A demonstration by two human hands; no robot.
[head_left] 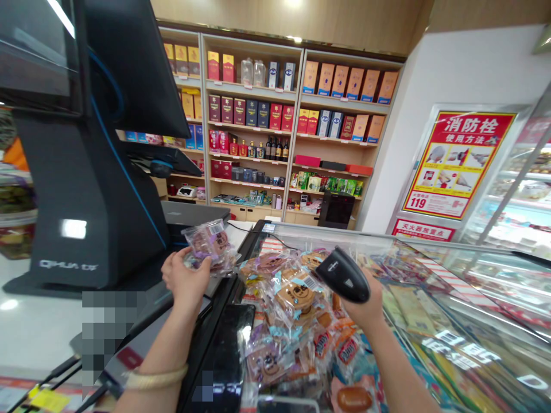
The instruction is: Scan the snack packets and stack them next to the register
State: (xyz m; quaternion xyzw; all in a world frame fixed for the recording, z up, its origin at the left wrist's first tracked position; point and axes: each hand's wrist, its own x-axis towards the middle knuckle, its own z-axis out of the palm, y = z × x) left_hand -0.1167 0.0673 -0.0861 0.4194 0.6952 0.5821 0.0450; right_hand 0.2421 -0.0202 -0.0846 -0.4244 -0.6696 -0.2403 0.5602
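Wall shelves: pale, wood-toned bays [204, 103] carrying upright cartons [239, 112] in red, orange and navy, clear glass vessels [247, 73] and dark bottles.
Poster: red and yellow, flat in a metallic frame [460, 163] on the white wall.
Register: smooth, matte-black terminal [86, 189] with a blue edge line, standing on a glossy white counter [38, 327].
Tub: clear, rounded container [17, 223] at the far left, dark contents showing through.
Left hand [186, 276]: thumb and fingers clamped on crinkly, transparent packets [210, 244] with purple print — round brown pieces inside — held beside the register; a pale, smooth bangle [155, 378] circles the wrist.
Right hand [365, 304]: fingers closed round the black scanner [344, 275], mostly hidden behind its rounded plastic head, above the pile.
Pile: shiny, wrinkled snack sachets [297, 295] heaped between the forearms, tan discs in some; a glossy brown sausage [353, 397] lies in one near the bottom.
Display case: clear glass top [456, 321], flat, colourful packs seemingly beneath it.
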